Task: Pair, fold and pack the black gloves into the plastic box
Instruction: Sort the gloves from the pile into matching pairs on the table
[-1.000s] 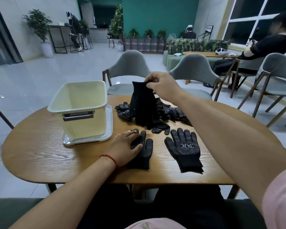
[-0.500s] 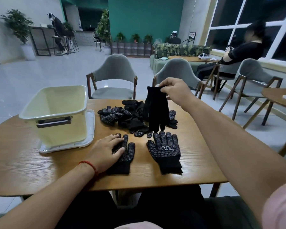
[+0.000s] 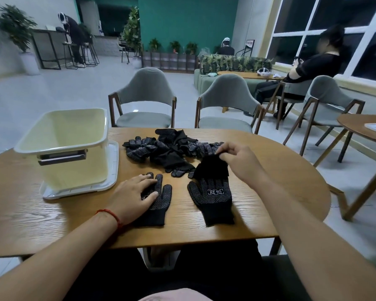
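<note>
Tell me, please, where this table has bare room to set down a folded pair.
Bare wood lies along the near edge of the table, in front of the plastic box and left of the left hand, and at the right end beyond the right hand. The glove pile crowds the middle.

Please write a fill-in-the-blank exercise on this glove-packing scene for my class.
1. The left hand rests flat on a glove lying on the wooden ____.
2. The right hand pinches a hanging glove of ____ colour.
3. The plastic box stands on the ____ side of the glove pile.
4. A red string circles the ____ wrist.
Missing words: table; black; left; left.
</note>
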